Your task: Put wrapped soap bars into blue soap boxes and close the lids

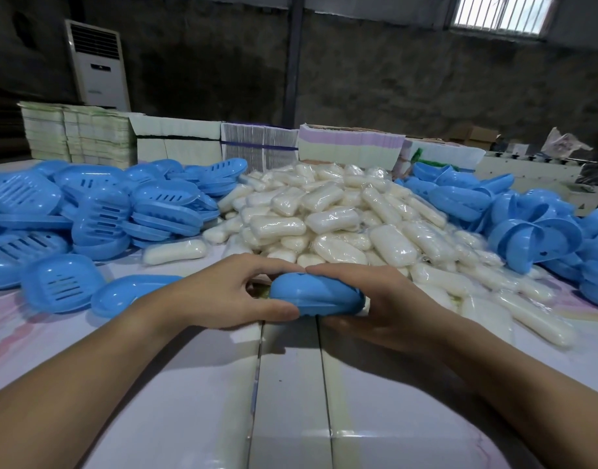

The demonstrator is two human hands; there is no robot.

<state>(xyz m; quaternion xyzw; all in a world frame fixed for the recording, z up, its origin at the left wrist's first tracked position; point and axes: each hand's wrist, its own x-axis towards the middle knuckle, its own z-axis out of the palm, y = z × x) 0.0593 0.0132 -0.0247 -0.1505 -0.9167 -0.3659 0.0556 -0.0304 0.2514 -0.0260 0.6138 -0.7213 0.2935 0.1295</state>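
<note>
A blue soap box sits in the middle, its domed lid lying over its base, and both hands grip it. My left hand holds its left end, thumb along the front edge. My right hand wraps its right end, fingers on top. Whatever is inside the box is hidden. Behind it rises a big heap of wrapped white soap bars. One wrapped bar lies apart to the left.
Slotted blue box bases are piled on the left, and two loose ones lie near my left hand. Blue lids are heaped on the right. Stacks of flat cartons line the far edge. A white air conditioner stands behind.
</note>
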